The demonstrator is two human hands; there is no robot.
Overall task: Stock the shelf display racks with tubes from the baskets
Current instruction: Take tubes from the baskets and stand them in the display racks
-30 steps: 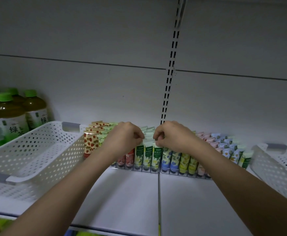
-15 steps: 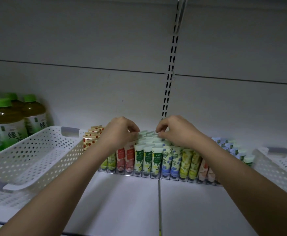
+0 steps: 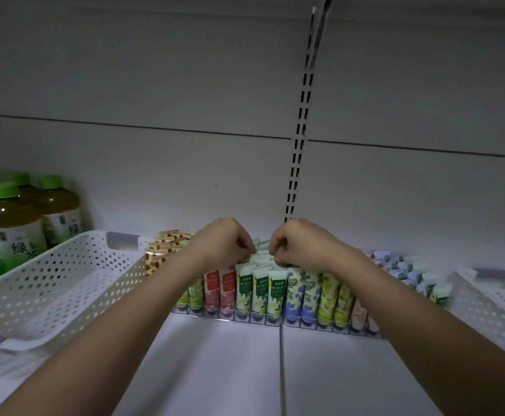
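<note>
- Shelf [image 3: 224,364] front is bare white, with a seam running back toward the middle of the rack.
- Rack [image 3: 263,321], a clear divided strip, stands mid-shelf, with tubes [image 3: 258,291] upright in rows: yellow-green at the left, then pink, green-and-white, blue, yellow, and peach at the right.
- Left hand [image 3: 222,246] has its fingers curled, pinching the tops of the green-and-white tubes a few rows back.
- Right hand [image 3: 300,246] is curled the same way, just beside the left, pinching tube tops in the same rows.
- Left basket [image 3: 65,283], white and perforated, sits at the shelf's left edge, touching the strawberry-print tubes [image 3: 159,253].
- Right basket [image 3: 491,301] stands at the right edge, near the pale-blue tubes [image 3: 401,268].
- Bottles [image 3: 14,223] of green tea with green caps stand in the far left corner, behind the left basket.
- Slotted upright [image 3: 300,145] runs up the back wall above the hands.
</note>
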